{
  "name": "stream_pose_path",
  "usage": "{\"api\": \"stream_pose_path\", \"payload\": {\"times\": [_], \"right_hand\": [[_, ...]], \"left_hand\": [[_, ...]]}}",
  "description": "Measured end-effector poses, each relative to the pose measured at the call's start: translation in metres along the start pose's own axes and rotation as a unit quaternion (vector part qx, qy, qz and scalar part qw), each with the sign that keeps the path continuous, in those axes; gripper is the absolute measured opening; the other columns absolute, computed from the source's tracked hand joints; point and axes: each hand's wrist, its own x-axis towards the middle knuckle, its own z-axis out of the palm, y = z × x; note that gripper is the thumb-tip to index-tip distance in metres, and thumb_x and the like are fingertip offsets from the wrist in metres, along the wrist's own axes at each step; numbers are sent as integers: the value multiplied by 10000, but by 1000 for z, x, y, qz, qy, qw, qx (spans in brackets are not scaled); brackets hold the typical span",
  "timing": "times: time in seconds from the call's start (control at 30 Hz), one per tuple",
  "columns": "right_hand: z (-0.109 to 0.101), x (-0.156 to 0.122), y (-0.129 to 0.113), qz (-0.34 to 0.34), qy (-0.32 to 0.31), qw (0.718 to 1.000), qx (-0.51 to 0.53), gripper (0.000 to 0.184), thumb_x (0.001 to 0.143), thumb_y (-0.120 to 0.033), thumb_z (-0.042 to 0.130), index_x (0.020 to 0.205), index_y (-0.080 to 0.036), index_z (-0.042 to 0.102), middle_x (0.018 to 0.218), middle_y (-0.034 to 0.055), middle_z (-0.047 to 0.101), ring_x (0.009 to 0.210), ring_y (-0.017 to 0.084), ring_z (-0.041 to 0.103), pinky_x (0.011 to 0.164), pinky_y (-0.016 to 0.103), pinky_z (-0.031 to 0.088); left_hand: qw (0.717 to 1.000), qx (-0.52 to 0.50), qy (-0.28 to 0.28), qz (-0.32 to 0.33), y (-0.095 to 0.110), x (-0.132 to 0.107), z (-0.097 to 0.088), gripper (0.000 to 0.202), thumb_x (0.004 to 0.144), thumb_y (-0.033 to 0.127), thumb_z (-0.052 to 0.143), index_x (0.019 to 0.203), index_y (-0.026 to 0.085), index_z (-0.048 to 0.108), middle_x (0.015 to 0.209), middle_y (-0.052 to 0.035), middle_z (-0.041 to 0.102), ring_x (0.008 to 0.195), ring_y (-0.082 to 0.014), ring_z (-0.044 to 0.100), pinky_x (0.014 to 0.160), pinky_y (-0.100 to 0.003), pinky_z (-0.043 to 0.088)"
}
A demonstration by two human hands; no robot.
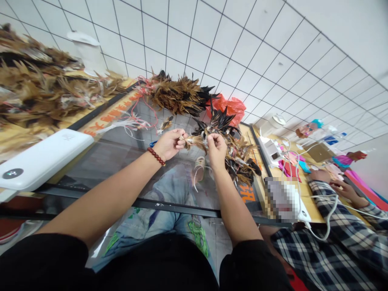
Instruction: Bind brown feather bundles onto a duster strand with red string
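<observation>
Over the glass tabletop (121, 157), my left hand (170, 144) pinches the pale end of a small bunch of brown feathers (195, 141). A beaded bracelet circles that wrist. At the bunch's other end, my right hand (217, 150) has thumb and forefinger pressed together; what lies between them is partly hidden, but they appear to be on the feathers. Just behind and right of my right hand spreads a pile of black and brown feathers (222, 121). A loose little feather (166, 123) rests beyond my left hand. Below the hands stands a spool (199, 167) with white thread.
A big tied feather bundle (178, 95) and a red plastic bag (232, 108) lie at the back. White and pink strings (130, 123) are at left, near a white power bank (45, 157) and more feathers (39, 87). On the right, a co-worker's plaid sleeve (333, 210) is near cables and coloured cloth.
</observation>
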Motion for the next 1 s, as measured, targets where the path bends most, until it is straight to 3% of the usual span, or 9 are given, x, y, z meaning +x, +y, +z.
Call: {"api": "stream_pose_path", "payload": {"times": [0.13, 0.2, 0.33, 0.53, 0.73, 1.0], "right_hand": [[3, -7, -11, -148, -107, 979, -94, 146, 793, -331, 662, 865, -208, 630, 904, 37, 608, 846, 173, 556, 778, 302, 447], [4, -9, -13, -184, -141, 962, -147, 94, 792, -297, 666, 838, -217, 646, 891, 38, 612, 889, 190, 555, 822, 327, 433], [2, -6, -11, -182, -122, 963, -157, 132, 852, -235, 566, 727, -204, 594, 802, 29, 590, 829, 176, 547, 800, 322, 429], [1, -3, -11, -178, -67, 969, -159, 124, 871, -217, 490, 751, -207, 523, 819, 39, 556, 836, 178, 525, 793, 316, 431], [2, -5, -9, -206, -83, 959, -178, 122, 887, -199, 463, 780, -201, 524, 878, 63, 549, 897, 189, 525, 829, 329, 430], [2, -7, -7, -203, -161, 944, -206, 126, 880, -230, 508, 804, -200, 604, 950, 64, 566, 938, 198, 546, 854, 351, 435]], "left_hand": [[1000, -22, 0, -1, -1, 0, -1, 188, 693, 97, 657, 634, 131, 482, 638, 11, 493, 435, -18, 356, 364, -125, 247], [1000, -25, -4, 0, -1, 0, -2, 179, 687, 98, 668, 643, 127, 496, 645, 9, 502, 435, -18, 363, 362, -123, 256], [999, -20, -32, -22, -1, 0, -4, 176, 672, 127, 709, 659, 116, 534, 649, 4, 510, 441, -19, 368, 359, -119, 263], [995, 63, -60, -51, -6, -2, -3, 193, 637, 183, 773, 705, 80, 625, 704, -26, 543, 484, -21, 393, 356, -114, 268], [990, 100, -51, -90, -6, -2, -2, 216, 581, 136, 776, 764, 92, 668, 666, -19, 539, 478, -21, 386, 357, -113, 219], [959, 263, -17, -106, -8, -5, 1, 193, 554, 159, 805, 647, 91, 650, 511, 19, 450, 440, -26, 355, 354, -128, 186]]}}
